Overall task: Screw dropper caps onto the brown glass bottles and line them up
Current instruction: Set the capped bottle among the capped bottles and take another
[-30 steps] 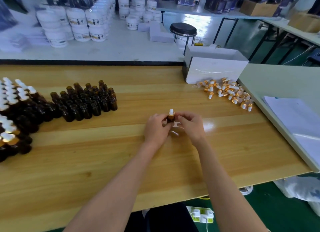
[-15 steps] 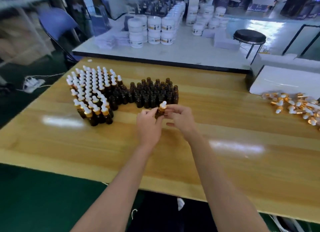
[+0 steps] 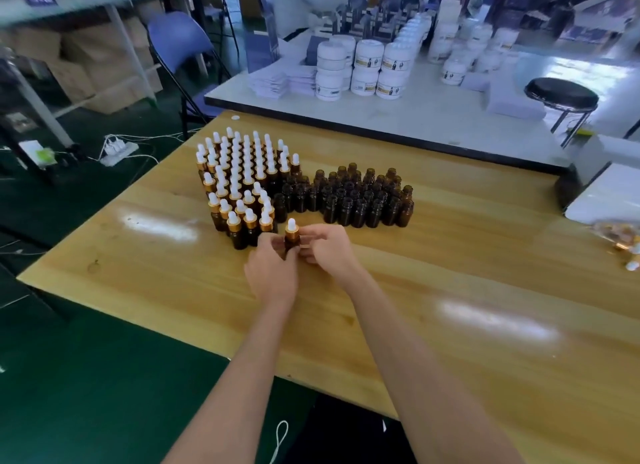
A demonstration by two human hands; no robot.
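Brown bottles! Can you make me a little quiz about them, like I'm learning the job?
1. True or false: the bottle between the left hand and right hand wears a dropper cap.
2. The uncapped bottles stand where, beside the capped bottles? A: to their left. B: to their right. C: stacked on top.
3. Fill in: the capped bottles' tops are coloured ____.
Key: 1 true; 2 B; 3 white.
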